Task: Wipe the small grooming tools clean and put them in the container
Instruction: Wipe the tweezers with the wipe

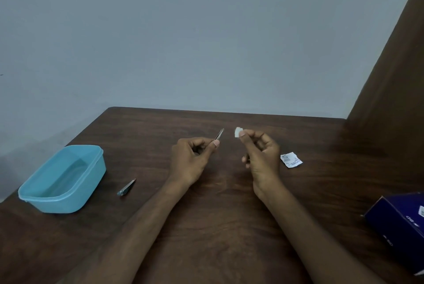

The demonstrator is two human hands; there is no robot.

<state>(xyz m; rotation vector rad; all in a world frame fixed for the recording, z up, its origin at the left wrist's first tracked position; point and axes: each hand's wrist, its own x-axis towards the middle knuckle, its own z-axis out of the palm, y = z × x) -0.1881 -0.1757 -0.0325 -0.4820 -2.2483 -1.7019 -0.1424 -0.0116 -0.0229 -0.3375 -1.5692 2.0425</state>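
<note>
dark wooden table [206, 226], left hand [190, 160] pinching tweezers [219, 134], right hand [261, 155] pinching wipe [238, 132], container [62, 178] near left edge

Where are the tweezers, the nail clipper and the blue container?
tweezers [219, 134], head view, on the exposed metal tip.
nail clipper [126, 187], head view, mid-body.
blue container [68, 199], head view, near outer wall.

Both forearms reach forward over the counter [229, 226], bare and roughly parallel. The left hand [190, 160] has its fingers curled, thumb and forefinger pinching the tweezers [219, 134], tips pointing away. The right hand [261, 157], just beside it and apart, pinches a small white wipe [238, 132] at its fingertips, other fingers loosely curled.
</note>
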